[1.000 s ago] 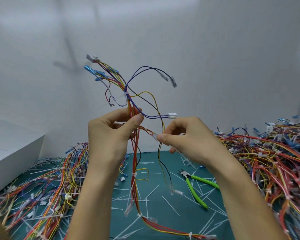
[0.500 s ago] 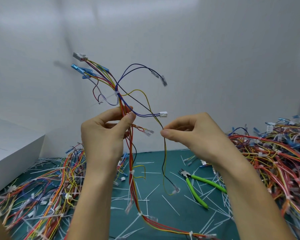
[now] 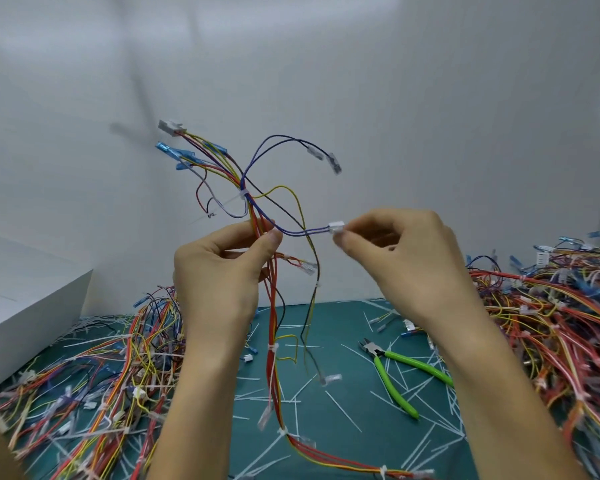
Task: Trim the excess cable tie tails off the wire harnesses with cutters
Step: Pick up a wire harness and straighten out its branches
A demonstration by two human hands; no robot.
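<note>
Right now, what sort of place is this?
Likely a wire-harness assembly bench: harness piles flank a teal mat littered with cut tie tails, cutters lying among them.

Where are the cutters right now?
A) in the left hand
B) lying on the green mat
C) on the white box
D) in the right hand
B: the green-handled cutters lie on the mat, untouched; the left hand grips the harness and the right hand pinches its white connector.
</note>
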